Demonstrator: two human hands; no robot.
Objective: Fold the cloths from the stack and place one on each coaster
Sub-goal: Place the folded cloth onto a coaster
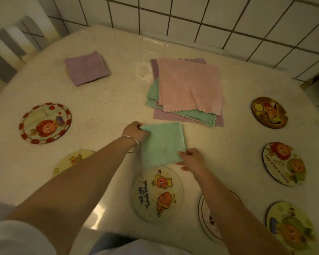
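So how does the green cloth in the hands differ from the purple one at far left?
The green cloth is gripped by the left hand and right hand, overlapping the near coaster. The purple cloth lies untouched, far from both hands. Both are folded into squares.

– What am I looking through here?
– I only get one view, the head camera. It sits above the table point(228, 144), looking forward and steeply down, with the tiled wall point(210, 24) along the top of the picture.
– How close?
– Near enough that both forearms stretch in from the bottom edge. The wide lens bends the table's edges, and no second view overlaps this one
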